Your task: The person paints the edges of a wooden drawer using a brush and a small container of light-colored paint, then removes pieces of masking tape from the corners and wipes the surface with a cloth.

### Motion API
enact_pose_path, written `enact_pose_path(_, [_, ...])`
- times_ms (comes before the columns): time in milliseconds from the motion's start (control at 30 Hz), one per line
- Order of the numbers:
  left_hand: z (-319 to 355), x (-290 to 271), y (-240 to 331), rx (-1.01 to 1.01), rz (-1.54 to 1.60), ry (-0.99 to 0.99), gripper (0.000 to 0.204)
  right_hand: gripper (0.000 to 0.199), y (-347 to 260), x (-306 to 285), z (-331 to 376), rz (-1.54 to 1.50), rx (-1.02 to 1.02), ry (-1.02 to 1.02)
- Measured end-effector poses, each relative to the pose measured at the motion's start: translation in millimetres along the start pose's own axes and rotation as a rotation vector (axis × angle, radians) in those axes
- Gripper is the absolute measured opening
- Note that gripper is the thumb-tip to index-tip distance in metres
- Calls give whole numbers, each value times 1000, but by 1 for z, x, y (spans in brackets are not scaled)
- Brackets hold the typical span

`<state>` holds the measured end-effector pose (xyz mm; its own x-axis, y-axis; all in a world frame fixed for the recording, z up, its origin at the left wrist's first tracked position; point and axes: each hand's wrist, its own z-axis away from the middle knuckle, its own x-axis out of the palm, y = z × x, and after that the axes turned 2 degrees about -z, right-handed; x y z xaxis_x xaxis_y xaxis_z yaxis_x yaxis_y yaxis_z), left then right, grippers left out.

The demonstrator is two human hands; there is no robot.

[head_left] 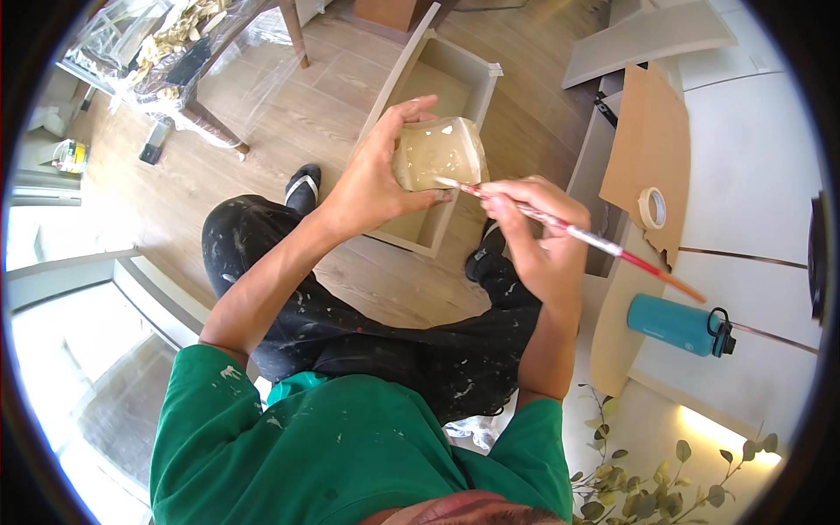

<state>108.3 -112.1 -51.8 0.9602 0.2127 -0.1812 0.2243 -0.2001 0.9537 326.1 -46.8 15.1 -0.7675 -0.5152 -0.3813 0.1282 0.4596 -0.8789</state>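
Okay, drawer (446, 79) as landmark. Cloudy, squarish plastic tub (429, 157) sits in the air over the drawer's near half, pale spots inside; can't tell how full. Left hand (376, 175) has it from the drawer's left side, fingers and thumb spread apart but clamped around the tub's wall. Right hand (547, 249), just right of the drawer's near end, pinches a slim paintbrush (604, 243), fingers together on the handle, pale tip at the tub's near edge. Right of the drawer: brown sheet (639, 144) with tape roll (652, 208), teal bottle (672, 325) nearer the person. Left of it: plastic-draped chair (197, 109).

Handling, my guess: tub light, thin-walled, somewhat bendy, slick if wet; hold low around the sides, no hard squeeze. Brush light, stiff handle, soft tip; grip just behind the bristles, never on them.
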Motion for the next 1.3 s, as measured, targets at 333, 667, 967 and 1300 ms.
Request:
enact_pose_path(333, [0, 0, 0, 3, -2, 2, 108, 9, -1, 0, -4, 52, -51, 138])
enact_pose_path(667, [2, 2, 0, 27, -8, -15, 108, 10, 6, 4, -5, 65, -75, 227])
enact_pose_path(967, [5, 4, 1, -3, 27, -39, 108, 10, 8, 17, -3, -115, 17, 41])
enact_pose_path(1300, [3, 2, 0, 7, -3, -39, 108, 9, 6, -5, -3, -27, -10, -8])
